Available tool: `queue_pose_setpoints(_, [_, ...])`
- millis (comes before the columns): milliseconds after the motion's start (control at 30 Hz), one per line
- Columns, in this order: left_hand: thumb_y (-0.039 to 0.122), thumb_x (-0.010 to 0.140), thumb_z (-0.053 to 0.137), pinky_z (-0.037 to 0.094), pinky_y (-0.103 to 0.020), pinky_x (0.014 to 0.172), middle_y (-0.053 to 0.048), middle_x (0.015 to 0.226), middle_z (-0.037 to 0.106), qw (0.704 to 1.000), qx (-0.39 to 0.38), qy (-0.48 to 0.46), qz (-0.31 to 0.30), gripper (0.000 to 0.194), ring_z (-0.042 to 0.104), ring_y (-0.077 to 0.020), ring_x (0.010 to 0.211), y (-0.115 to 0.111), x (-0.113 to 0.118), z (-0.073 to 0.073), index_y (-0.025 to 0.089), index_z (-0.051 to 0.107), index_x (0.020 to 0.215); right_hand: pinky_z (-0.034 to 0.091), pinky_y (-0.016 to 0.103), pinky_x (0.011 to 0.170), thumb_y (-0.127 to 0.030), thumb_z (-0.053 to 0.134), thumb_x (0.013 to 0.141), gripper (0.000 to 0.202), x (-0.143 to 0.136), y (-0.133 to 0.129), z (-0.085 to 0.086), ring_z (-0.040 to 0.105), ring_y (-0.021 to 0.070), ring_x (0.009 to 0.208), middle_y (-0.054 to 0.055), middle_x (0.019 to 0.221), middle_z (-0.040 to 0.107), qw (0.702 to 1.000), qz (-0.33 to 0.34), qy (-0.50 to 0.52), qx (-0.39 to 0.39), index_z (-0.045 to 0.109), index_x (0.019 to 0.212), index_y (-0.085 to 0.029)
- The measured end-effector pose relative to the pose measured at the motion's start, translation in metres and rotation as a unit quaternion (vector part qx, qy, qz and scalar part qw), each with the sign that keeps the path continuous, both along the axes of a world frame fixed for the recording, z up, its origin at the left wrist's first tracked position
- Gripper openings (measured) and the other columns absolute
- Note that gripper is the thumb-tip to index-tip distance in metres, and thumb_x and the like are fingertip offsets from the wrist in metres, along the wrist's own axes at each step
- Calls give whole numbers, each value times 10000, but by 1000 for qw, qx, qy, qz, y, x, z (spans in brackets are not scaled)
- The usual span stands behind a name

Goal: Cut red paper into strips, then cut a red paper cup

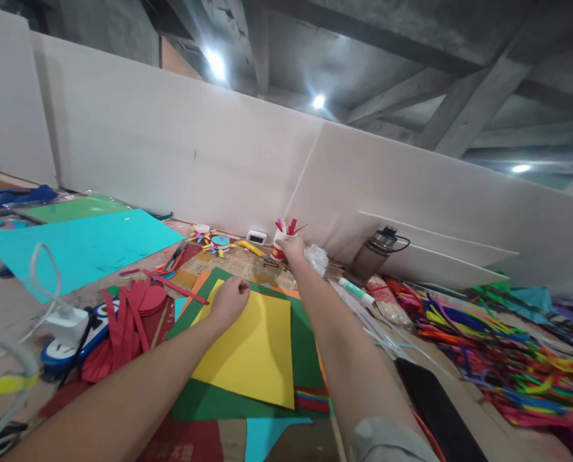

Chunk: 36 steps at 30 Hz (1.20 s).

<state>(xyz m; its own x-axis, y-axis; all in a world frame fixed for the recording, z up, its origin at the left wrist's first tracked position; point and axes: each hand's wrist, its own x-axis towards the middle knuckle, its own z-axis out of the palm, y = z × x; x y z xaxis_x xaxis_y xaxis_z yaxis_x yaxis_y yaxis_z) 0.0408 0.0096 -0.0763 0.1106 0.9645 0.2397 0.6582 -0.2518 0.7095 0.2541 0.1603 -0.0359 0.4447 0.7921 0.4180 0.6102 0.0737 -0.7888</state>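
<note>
My right hand (292,246) reaches far forward to a red and white paper cup (277,249) by the white panel. Its fingers close on the cup near the rim; the hand hides part of it. Red and pink sticks (292,226) poke up out of the cup. My left hand (231,299) is curled in a loose fist above a yellow sheet (255,350), and no object shows in it. The yellow sheet rests on a larger green sheet (209,399). A thin red strip (178,287) ends close to my left wrist.
At left are red strips (129,321), a power strip (104,321) and a turquoise sheet (88,247). A bottle (371,256), glue stick (356,292), black phone (435,410) and colourful pipe cleaners (512,359) lie right. Small decorated drums (219,242) stand behind.
</note>
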Motion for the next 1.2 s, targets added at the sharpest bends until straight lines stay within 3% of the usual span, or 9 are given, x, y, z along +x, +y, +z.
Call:
queue_pose_setpoints(100, [187,796,491,448,-306,794,-68,912,675,1000,-1,8,-4,147,609,-193,877,0,0,0,187,638,804,453,450,897,-255,753,593,676,-1,-5,4,608,319,1083,224,1142,619,999,-28,19,-40,442,1177,-113])
queue_pose_setpoints(267, [199,798,478,448,-317,796,-68,916,682,1000,0,17,-7,164,610,-203,883,0,1,0,194,642,803,444,313,876,-236,658,677,566,-1,-12,7,608,238,1070,226,1174,602,1000,-6,17,-20,433,1171,-74])
queue_pose_setpoints(667, [205,811,520,463,-319,824,-73,930,665,1000,5,-14,-6,108,612,-199,896,1,1,-2,183,618,851,485,281,890,-213,658,690,606,-3,-24,22,648,183,1012,141,1188,645,995,43,63,68,429,1243,-117])
queue_pose_setpoints(800, [327,800,630,478,-322,857,-95,1058,622,995,38,-85,31,274,605,-185,908,2,1,-5,162,579,1013,508,284,866,-246,681,680,599,-5,-47,33,656,179,993,103,1162,669,986,119,84,81,457,1225,-138])
queue_pose_setpoints(967, [481,714,716,369,-414,1051,-135,1192,581,986,121,-91,64,582,491,-279,1210,-1,4,6,151,536,1158,511,333,895,-280,702,662,557,-19,-96,45,660,201,989,90,1121,685,960,249,100,84,526,1176,-155])
queue_pose_setpoints(1100, [482,595,799,342,-434,1083,-180,1328,528,979,133,-156,5,835,458,-308,1279,-4,6,23,130,472,1278,525,381,893,-316,736,654,593,-39,-134,43,659,229,1014,96,1141,682,929,349,115,43,539,1194,-170])
queue_pose_setpoints(1200, [431,605,794,458,-404,970,-145,1277,595,951,89,-278,-99,849,580,-276,1144,-6,6,31,167,432,1326,538,399,878,-294,754,647,615,-55,-155,38,674,233,973,98,1135,684,903,412,125,12,534,1207,-166])
